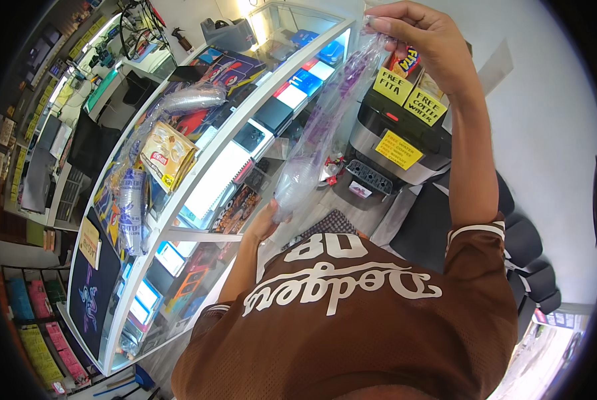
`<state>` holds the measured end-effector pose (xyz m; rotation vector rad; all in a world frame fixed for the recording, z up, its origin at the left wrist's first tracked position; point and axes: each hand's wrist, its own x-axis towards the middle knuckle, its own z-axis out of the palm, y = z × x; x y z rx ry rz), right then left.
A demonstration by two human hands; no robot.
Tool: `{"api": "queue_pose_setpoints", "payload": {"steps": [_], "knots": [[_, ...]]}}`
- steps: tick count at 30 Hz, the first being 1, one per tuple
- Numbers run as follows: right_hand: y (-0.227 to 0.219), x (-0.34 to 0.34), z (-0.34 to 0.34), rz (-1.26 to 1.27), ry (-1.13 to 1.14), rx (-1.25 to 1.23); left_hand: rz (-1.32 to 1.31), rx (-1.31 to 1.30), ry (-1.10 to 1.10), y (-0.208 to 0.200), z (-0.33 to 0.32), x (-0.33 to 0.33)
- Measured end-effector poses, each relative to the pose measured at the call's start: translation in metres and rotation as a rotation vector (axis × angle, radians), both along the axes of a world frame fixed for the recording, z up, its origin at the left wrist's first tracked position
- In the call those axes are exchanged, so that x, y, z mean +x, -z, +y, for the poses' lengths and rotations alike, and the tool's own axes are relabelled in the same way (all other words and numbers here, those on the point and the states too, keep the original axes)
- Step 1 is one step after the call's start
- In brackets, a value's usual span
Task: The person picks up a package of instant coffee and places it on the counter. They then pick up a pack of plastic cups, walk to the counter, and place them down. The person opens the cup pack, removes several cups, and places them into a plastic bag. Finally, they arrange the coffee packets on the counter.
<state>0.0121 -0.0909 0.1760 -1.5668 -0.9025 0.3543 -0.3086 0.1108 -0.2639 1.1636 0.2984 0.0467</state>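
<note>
The right hand (426, 32) pinches the upper end of the plastic sleeve (326, 112), fingers closed, while the left hand's (263, 223) fingers curl around its bulging lower end near the glass display case (200, 235).

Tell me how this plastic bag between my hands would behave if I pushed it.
The plastic bag would probably crumple along its thin, wrinkled upper stretch. Its bulging lower end, by your left hand, might resist more. The glossy surface could feel slippery.
</note>
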Motion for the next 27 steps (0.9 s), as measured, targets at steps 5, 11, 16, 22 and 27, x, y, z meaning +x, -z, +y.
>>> {"api": "queue_pose_setpoints", "payload": {"steps": [5,11,16,22,27], "knots": [[-0.011,-0.048,0.027,-0.445,-0.085,-0.15,0.183,0.576,-0.242,-0.061,0.021,0.047],[0.0,-0.085,0.076,-0.623,-0.213,-0.017,-0.478,0.863,-0.269,-0.269,-0.033,0.145],[-0.027,-0.104,0.076,-0.327,0.229,0.105,-0.558,0.366,-0.226,-0.313,0.004,0.189],[0.159,-0.069,0.008,-0.108,-0.193,-0.168,-0.752,-0.238,-0.231,-0.381,0.024,0.204],[0.211,-0.124,0.03,0.544,-0.294,0.385,-0.918,-0.492,-0.056,-0.393,0.04,0.219]]}}
